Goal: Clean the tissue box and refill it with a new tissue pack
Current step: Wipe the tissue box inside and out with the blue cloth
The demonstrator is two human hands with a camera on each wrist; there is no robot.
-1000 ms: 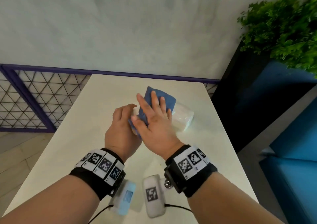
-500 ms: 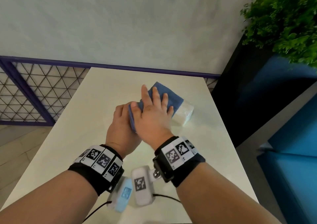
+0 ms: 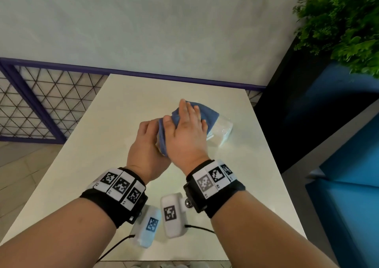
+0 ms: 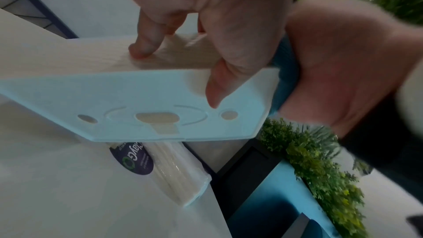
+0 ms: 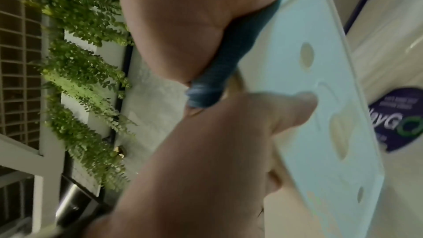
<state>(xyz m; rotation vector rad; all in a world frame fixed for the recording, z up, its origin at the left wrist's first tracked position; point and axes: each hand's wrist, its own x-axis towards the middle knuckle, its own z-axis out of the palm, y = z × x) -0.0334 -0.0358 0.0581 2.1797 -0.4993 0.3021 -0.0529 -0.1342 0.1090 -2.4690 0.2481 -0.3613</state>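
Observation:
My left hand [image 3: 146, 144] holds the tissue box [image 4: 137, 97] tilted above the table, fingers on its pale wooden side and thumb on the white base panel with cut-outs [image 5: 320, 97]. My right hand [image 3: 186, 132] lies flat on a blue cloth [image 3: 207, 115], pressing it against the box with straight fingers. In the head view the cloth and both hands hide nearly all of the box. The new tissue pack [image 3: 221, 132], in clear wrap with a purple label [image 4: 135, 158], lies on the table just right of the hands.
The white table [image 3: 123, 103] stands against a pale wall. A purple mesh railing [image 3: 41, 107] is at the left. At the right are a dark planter [image 3: 287, 107] with a green plant [image 3: 344, 21] and blue seating [image 3: 352, 196].
My right hand has rubbed the cloth across the box toward my left hand, and the cloth now lies more bunched over it. The left hand keeps its hold.

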